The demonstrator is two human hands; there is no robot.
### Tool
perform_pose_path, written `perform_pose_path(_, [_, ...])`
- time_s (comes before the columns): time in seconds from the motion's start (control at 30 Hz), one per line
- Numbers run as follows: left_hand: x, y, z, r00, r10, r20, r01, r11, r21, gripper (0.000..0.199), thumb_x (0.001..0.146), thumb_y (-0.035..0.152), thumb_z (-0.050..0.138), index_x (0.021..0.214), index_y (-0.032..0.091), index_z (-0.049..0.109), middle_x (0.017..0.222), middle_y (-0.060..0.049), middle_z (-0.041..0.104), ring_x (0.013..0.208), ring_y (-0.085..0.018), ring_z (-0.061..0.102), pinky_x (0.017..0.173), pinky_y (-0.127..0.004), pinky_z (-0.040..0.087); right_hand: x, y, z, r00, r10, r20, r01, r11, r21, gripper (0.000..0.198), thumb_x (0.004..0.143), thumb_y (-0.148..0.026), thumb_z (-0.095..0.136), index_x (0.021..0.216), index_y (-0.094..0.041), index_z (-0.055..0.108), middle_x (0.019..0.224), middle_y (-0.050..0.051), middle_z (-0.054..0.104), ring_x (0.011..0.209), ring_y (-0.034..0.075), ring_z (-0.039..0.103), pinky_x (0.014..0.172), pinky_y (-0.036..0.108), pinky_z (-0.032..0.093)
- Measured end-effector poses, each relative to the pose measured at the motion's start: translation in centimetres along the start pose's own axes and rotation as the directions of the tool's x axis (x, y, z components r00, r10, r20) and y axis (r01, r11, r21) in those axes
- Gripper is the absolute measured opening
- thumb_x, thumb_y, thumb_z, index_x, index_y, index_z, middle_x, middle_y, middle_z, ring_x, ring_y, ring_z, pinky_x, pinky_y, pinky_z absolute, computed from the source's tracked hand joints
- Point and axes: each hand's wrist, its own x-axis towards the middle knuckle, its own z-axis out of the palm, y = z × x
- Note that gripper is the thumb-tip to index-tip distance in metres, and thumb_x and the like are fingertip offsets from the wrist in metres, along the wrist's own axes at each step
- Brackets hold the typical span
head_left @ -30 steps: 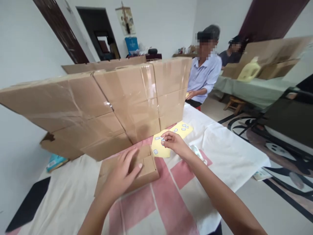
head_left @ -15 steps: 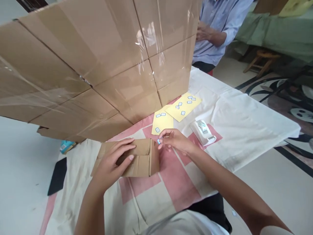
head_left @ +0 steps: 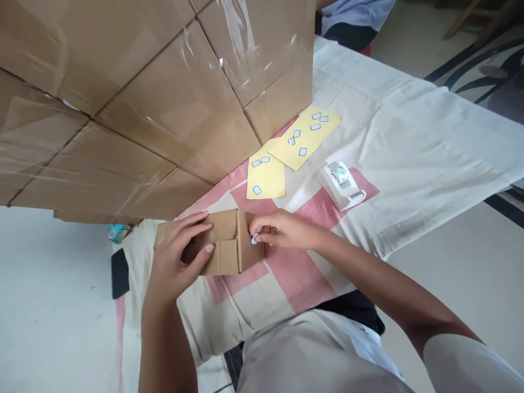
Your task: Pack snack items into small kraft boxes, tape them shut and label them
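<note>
A small brown cardboard box (head_left: 223, 256) lies on the cloth in front of me. My left hand (head_left: 182, 254) holds its top and left part, with fingers and thumb spread over the flaps around a dark gap. Between the thumb and fingertips of my right hand (head_left: 272, 229) is a small white sticker with a blue border (head_left: 254, 238). It is at the box's right end face; whether it sticks there I cannot tell. Beyond the box, two overlapping yellow sheets (head_left: 266, 183) carry several similar stickers.
A large taped cardboard panel (head_left: 172, 131) stands upright behind the sheets. A white tape dispenser (head_left: 341, 185) sits on the pink-and-white tablecloth (head_left: 305, 278) at right. A black flat object (head_left: 120, 274) and a blue packet (head_left: 118, 233) are at left. Another person (head_left: 352, 24) is partly visible behind.
My right hand has moved left with the sticker, from beside the box to its right end face. My left hand stays on the box. The view has tilted downward.
</note>
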Motion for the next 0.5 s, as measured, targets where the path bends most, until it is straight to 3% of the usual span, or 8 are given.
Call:
perform_pose_path(0.13, [0.12, 0.20, -0.12, 0.999, 0.041, 0.010, -0.041, 0.999, 0.008, 0.032, 0.091, 0.026, 0.065, 0.123, 0.026, 0.062, 0.141, -0.009, 0.059, 0.131, -0.029, 0.056, 0.112, -0.048, 0.043, -0.08, -0.45, -0.03, 0.995, -0.096, 0.004, 0.096, 0.990, -0.107, 0.007, 0.094, -0.017, 0.060, 0.100, -0.020, 0.062, 0.098, 0.001, 0.070, 0.082, 0.014, 0.063, 0.071, 0.023, 0.044])
perform_pose_path(0.3, [0.20, 0.39, -0.19, 0.999, 0.048, 0.025, -0.049, 0.998, 0.025, 0.036, 0.089, 0.028, 0.066, 0.125, 0.027, 0.060, 0.142, -0.009, 0.058, 0.130, -0.031, 0.055, 0.111, -0.051, 0.043, 0.04, -0.77, 0.31, 0.992, -0.123, 0.006, 0.122, 0.970, -0.209, 0.007, 0.095, -0.015, 0.059, 0.098, -0.021, 0.059, 0.095, -0.001, 0.069, 0.079, 0.013, 0.061, 0.072, 0.024, 0.040])
perform_pose_path(0.5, [0.48, 0.54, -0.23, 0.995, 0.053, 0.083, -0.056, 0.998, 0.037, 0.043, 0.087, 0.034, 0.066, 0.127, 0.024, 0.056, 0.141, -0.013, 0.054, 0.132, -0.033, 0.051, 0.112, -0.054, 0.041, 0.34, -0.59, 0.60, 0.995, -0.097, -0.018, 0.094, 0.985, -0.145, 0.010, 0.092, -0.013, 0.061, 0.094, -0.021, 0.054, 0.087, -0.003, 0.064, 0.076, 0.012, 0.057, 0.069, 0.023, 0.037])
